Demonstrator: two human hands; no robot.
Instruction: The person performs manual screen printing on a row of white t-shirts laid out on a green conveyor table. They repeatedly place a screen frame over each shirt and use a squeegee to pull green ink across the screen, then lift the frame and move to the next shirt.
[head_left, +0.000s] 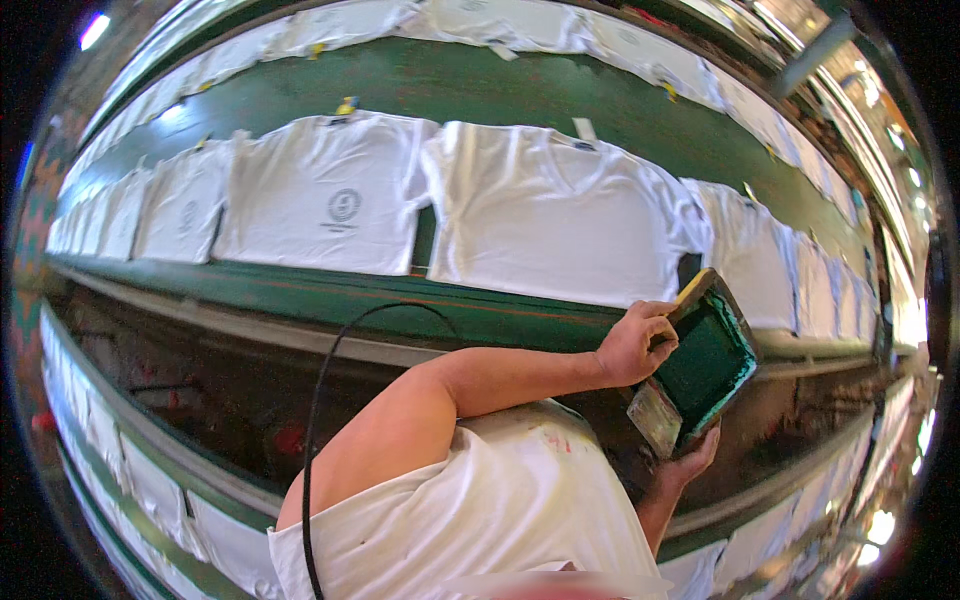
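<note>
My left hand (638, 345) reaches across my body and grips the upper left edge of a small screen-printing frame (752, 345), near its yellow top corner. Its fingers are curled closed. Below, my right hand (690, 462) supports the frame's lower end, its fingers partly hidden behind it. The frame is tilted, with a dark green inside and pale blue-green smears along its right rim. A greyish, stained flat piece (655, 418) sits at its lower left. Just beyond the frame lies a plain white V-neck T-shirt (550, 225), apart from my hands.
White T-shirts line a long green table (330, 288); the shirt (300, 195) left of the plain one bears a dark round print. Another row (510, 25) lies along the far side. Behind me stands another shirt-covered table (225, 530). A black cable (312, 450) hangs beside my left arm.
</note>
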